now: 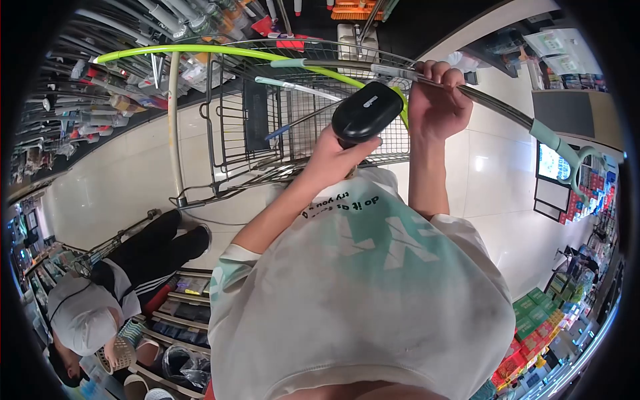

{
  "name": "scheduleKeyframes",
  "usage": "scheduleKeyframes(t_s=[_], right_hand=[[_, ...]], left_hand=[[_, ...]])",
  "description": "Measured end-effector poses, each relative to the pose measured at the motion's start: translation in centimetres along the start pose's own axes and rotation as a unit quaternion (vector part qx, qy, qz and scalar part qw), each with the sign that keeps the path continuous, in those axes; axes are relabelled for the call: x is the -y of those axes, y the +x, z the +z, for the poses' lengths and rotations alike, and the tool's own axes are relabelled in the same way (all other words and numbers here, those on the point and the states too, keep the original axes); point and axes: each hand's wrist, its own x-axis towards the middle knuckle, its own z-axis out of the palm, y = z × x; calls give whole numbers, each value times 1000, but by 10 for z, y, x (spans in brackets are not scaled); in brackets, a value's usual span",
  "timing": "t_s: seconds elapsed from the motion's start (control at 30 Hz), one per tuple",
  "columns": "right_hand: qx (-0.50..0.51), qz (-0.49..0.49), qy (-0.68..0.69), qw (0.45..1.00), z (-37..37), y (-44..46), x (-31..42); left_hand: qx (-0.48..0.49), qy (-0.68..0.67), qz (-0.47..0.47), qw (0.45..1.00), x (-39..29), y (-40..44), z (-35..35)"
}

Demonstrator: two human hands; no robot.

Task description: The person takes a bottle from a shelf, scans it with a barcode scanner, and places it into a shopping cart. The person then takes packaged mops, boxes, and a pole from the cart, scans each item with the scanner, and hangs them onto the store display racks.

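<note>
My left hand [339, 153] is closed round the handle of a black handheld device [368, 115], which looks like a barcode scanner with a rounded head. Up and to its right, my right hand [437, 100] has its fingers wrapped round a metal clothes pole [499, 108]. That pole has pale green ends, a forked hook at the right and a label near my fingers. Beneath both hands stands a wire shopping cart [230, 137]. A bright green pole [200, 49] lies across the cart, partly hidden behind the device. Inside are a white-handled pole [293, 87] and a thin blue-tipped stick [283, 129].
Mops and poles [100, 87] fill the rack at upper left. A beige upright post [173, 127] stands beside the cart. At lower left, a person [83, 313] in a light cap bends near shelves holding baskets [120, 353]. Stacked boxes [533, 320] line the lower right.
</note>
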Motion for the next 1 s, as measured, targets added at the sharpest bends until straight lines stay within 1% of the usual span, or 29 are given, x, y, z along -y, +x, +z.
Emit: scheduleKeyframes(t_s=[0.03,0.13,0.3,0.37,0.43,0.5,0.53,0.57,0.67,0.7,0.73,0.8,0.83,0.9,0.93,1.0], right_hand=[[6,2,6,1000,7,0,-1],[11,-1,1,1000,13,1,-4],[12,-3,-11,1000,23,-1,-9],[36,2,-13,999,24,-1,-10],[50,2,-15,999,27,0,-10],[28,7,0,1000,33,2,-7],[17,11,7,1000,37,4,-5],[32,15,6,999,36,8,0],[15,-10,-2,1000,34,30,23],[37,-13,-8,999,27,40,33],[35,-25,-10,999,25,48,42],[50,-39,-5,998,16,68,60],[48,-50,-19,997,15,77,67],[46,-72,-47,995,15,96,82],[54,-81,-58,994,14,105,89],[69,-101,-80,989,13,130,102]], left_hand=[[-1,-14,25,1000,0,1,2],[7,-62,16,998,-1,5,-4],[-9,-63,35,997,-2,4,-1],[-21,-69,42,996,-2,4,-1],[-11,-55,44,997,-1,3,-6],[-11,-45,41,998,-6,1,-12],[-35,-4,48,998,-9,-3,-19],[-61,37,57,996,-13,-8,-29],[-152,138,40,978,-33,-28,-82],[-193,182,42,963,-35,-35,-112],[-258,179,79,946,-47,-42,-128],[-347,311,102,879,-61,-60,-181],[-366,309,111,871,-66,-69,-205],[-430,348,97,827,-64,-88,-262],[-446,356,100,815,-70,-96,-275],[-486,319,48,812,-75,-109,-306]])
